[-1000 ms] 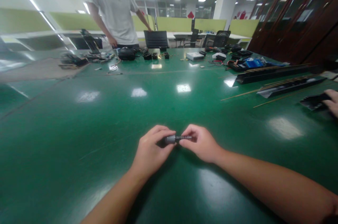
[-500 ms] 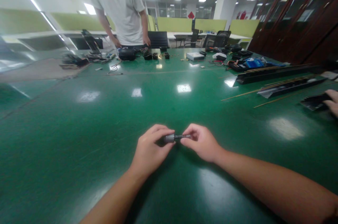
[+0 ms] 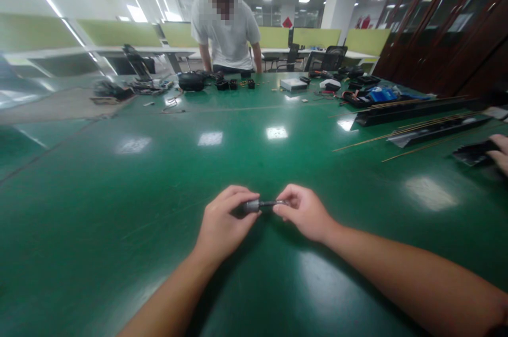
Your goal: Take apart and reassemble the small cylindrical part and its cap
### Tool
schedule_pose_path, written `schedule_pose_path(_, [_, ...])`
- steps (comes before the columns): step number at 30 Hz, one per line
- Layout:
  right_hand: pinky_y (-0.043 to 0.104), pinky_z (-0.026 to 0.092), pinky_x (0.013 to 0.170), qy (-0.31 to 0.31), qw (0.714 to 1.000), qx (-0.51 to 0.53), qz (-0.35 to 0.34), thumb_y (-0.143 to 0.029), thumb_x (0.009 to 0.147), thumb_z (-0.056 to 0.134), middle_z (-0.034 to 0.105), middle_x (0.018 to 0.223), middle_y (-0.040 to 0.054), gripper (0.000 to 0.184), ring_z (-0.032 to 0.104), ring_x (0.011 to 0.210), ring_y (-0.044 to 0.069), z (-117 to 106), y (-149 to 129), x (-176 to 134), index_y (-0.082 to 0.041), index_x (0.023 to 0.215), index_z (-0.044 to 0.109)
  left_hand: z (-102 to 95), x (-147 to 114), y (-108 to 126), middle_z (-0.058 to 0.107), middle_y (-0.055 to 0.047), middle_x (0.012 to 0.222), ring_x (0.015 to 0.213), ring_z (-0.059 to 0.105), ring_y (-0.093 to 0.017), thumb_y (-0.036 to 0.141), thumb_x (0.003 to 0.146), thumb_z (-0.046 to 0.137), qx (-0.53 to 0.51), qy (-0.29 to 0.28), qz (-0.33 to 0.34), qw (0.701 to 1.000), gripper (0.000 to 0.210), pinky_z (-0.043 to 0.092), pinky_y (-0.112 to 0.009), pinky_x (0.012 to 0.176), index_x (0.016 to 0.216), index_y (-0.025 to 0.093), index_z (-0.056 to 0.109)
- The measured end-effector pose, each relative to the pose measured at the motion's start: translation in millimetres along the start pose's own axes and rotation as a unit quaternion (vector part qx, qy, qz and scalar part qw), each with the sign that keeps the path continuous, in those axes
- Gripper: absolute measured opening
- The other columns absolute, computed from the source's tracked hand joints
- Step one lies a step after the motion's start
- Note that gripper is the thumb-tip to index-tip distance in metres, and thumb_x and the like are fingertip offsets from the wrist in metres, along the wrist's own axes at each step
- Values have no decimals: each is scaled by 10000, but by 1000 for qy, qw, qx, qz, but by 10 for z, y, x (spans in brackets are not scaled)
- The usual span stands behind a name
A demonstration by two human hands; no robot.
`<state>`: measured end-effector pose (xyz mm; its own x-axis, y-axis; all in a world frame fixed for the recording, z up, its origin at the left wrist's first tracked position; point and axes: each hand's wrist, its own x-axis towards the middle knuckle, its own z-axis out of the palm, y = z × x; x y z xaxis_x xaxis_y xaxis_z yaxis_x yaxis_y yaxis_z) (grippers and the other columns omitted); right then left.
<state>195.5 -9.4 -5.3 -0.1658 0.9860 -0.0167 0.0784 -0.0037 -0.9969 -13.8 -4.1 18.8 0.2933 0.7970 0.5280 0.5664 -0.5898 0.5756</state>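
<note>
My left hand [image 3: 222, 216] is closed around a short grey cylinder [image 3: 252, 206], held between thumb and fingers just above the green table. A thin dark rod [image 3: 268, 203] runs from the cylinder's right end towards my right hand [image 3: 304, 211]. There, thumb and fingertips pinch the rod's far end, which they partly hide. Cylinder and rod lie in one level line, and the exact kind of this part cannot be made out.
The glossy green table [image 3: 178, 167] spreads all around. At right lie black channels [image 3: 408, 110] with thin brass-coloured rods, and another person's hand [image 3: 500, 154] touches a black object [image 3: 472, 153]. Across stands a person [image 3: 228, 35] behind a white box [image 3: 293, 84] and small black parts [image 3: 234, 84].
Both hands stay closed on the part; my left hand has shifted slightly left, and a little more rod shows between them. The person across the table has moved to the right.
</note>
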Motion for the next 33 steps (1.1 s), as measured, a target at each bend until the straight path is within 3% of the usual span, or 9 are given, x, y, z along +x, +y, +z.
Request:
schedule_pose_path(9, [239,434,531,14,999,33,2,-266,738,752,632,627,-23,187,562,517,117,2,-12,8,-174,789,597,-20,3,2,703,-33,968,894,658,-170,227,788,739,-13,3,-21,1000,149,531,-279,824,937,219,736])
schedule_pose_path(12, [223,412,497,44,994,96,-10,-372,808,712,582,573,-34,250,531,478,103,-6,-16,31,-172,732,584,-22,28,-78,715,-44,962,865,665,-191,321,751,788,-40,26,-110,993,250,533,-308,809,962,204,720])
schedule_pose_path(15, [213,376,430,76,979,186,-15,-506,870,622,561,574,-33,369,497,426,91,-9,0,69,-168,727,583,-9,78,-197,727,-57,974,838,682,-191,432,724,807,-132,74,-257,954,424,536,-297,785,1046,183,688])
schedule_pose_path(17, [210,359,395,82,971,224,-7,-550,865,608,555,556,-34,405,491,397,93,-5,13,89,-167,736,585,9,115,-258,722,-65,1007,863,678,-173,460,727,797,-219,116,-313,917,480,532,-259,770,1088,171,669])
schedule_pose_path(20, [208,330,360,73,966,249,11,-581,847,608,521,499,-40,451,476,353,93,4,16,94,-174,664,540,31,154,-280,706,-65,1015,831,648,-129,435,716,807,-333,172,-351,858,531,523,-203,711,1137,153,646])
schedule_pose_path(24, [204,279,326,62,969,238,26,-587,845,596,478,446,-52,492,442,300,82,2,-3,75,-187,584,475,-5,169,-193,696,-77,1013,851,656,-126,315,636,866,-413,182,-381,807,520,551,-211,774,1073,113,671])
schedule_pose_path(26, [201,263,318,60,972,225,25,-587,852,585,465,429,-57,501,425,283,77,-2,-12,68,-189,572,467,-83,167,-126,704,-85,1012,893,674,-154,297,589,888,-406,170,-385,811,536,557,-228,805,1047,108,683])
schedule_pose_path(29, [198,263,312,53,976,212,21,-593,855,575,455,415,-60,510,413,275,74,-4,-18,65,-191,563,459,-317,149,-17,724,-92,1011,933,688,-204,373,556,902,-333,128,-378,854,582,562,-263,802,1039,125,692])
schedule_pose_path(33, [192,273,314,45,981,188,19,-593,862,568,466,421,-56,516,417,280,70,0,-10,69,-189,561,459,-841,-16,52,750,-52,979,948,695,-233,477,592,862,-92,78,-367,922,545,542,-329,890,1017,174,706])
